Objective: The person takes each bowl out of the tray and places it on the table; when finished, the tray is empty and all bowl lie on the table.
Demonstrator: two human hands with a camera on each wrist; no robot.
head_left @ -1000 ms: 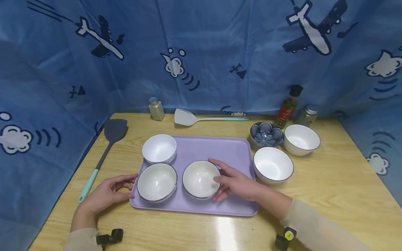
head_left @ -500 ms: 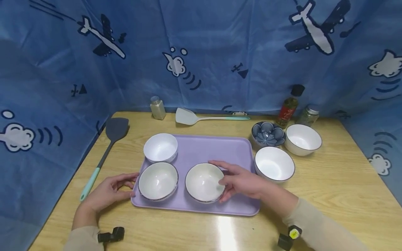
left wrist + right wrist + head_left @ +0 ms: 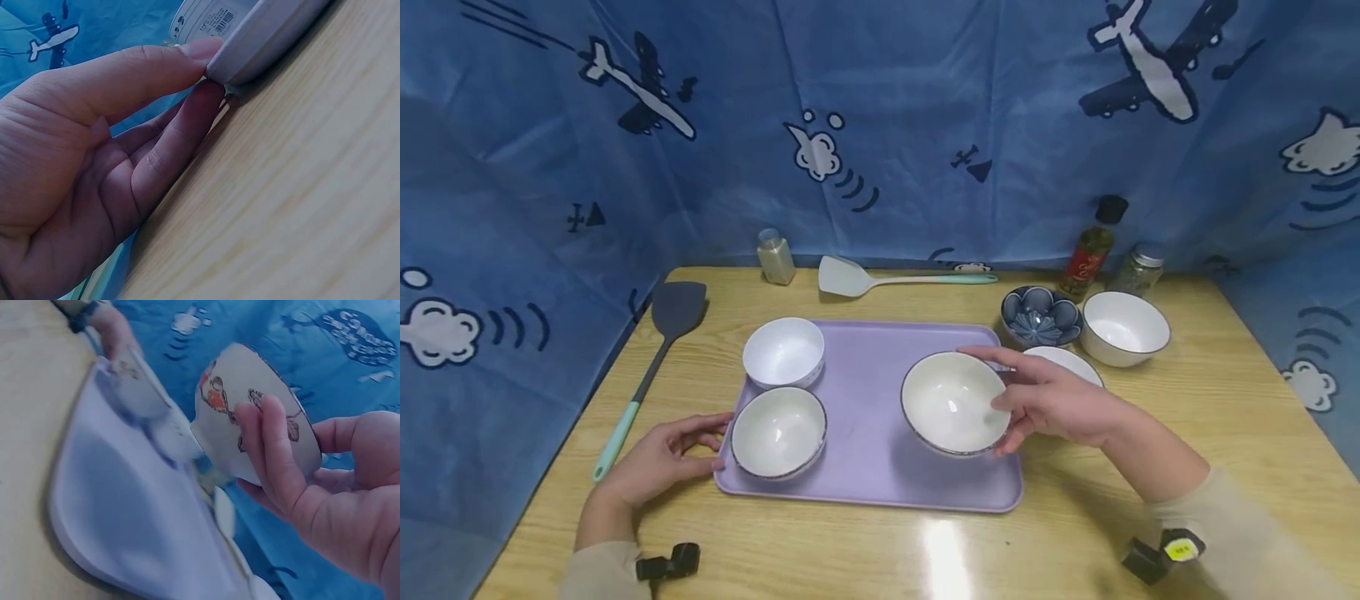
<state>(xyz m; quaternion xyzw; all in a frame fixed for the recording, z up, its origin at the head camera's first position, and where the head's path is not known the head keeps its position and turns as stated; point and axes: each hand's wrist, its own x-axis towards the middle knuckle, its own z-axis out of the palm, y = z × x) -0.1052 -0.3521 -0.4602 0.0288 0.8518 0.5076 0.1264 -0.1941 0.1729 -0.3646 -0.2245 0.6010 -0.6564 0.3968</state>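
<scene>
My right hand [image 3: 1060, 400] grips a cream bowl [image 3: 953, 404] by its right side, thumb inside the rim and fingers on the outer wall. In the right wrist view this bowl [image 3: 250, 406], painted with an orange-and-brown pattern, is raised off the purple tray [image 3: 865, 417]. My left hand [image 3: 655, 462] pinches the tray's left edge; in the left wrist view the thumb [image 3: 150, 72] lies on the rim with a finger beneath. Another cream bowl [image 3: 778, 433] sits at the tray's front left, and a white bowl [image 3: 784, 354] stands behind it.
Right of the tray stand a partly hidden white bowl [image 3: 1071, 362], a dark blue petal-patterned bowl [image 3: 1040, 317] and another white bowl [image 3: 1126, 329]. Behind are a sauce bottle [image 3: 1088, 254], a jar [image 3: 1138, 271], a shaker [image 3: 776, 258] and a pale spatula [image 3: 880, 279]. A dark spatula [image 3: 662, 342] lies left.
My right hand has lifted the cream bowl off the tray and carried it to the right, now partly covering the white bowl there. The left hand stays at the tray's edge.
</scene>
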